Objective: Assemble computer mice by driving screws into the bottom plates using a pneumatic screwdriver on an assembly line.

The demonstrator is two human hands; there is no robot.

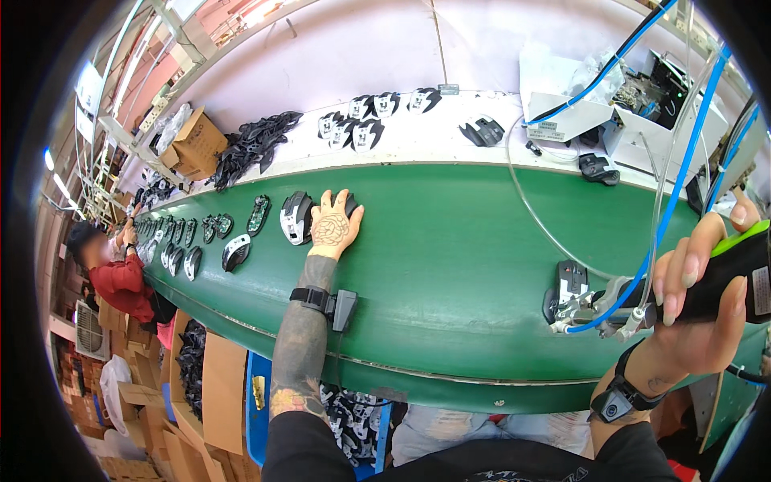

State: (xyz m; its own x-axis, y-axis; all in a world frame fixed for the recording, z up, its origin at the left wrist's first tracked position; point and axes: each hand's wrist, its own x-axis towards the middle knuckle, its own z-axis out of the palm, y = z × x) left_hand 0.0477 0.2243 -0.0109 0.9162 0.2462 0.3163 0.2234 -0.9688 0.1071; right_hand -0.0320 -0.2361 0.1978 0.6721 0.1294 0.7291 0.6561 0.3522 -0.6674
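Note:
On the green belt (450, 265), my left hand (331, 229) is closed over a dark computer mouse (351, 206), which it mostly hides. A black-and-white mouse (296, 218) sits just left of those fingers. At the right, my right hand (695, 281) grips a black-and-green powered screwdriver (732, 277) held nearly level. Its metal front end (594, 313), fed by a blue hose (679, 193) and clear tubes, points left beside another mouse part (571, 281). Whether the tip touches that part I cannot tell.
Several circuit-board mouse bases (259, 215) and shells (236, 252) line the belt leftward, toward a person in red (122, 281). White shells (368, 135) and a pile of black parts (255, 145) lie on the back ledge. White boxes (566, 112) stand back right; a blue crate (259, 426) sits below.

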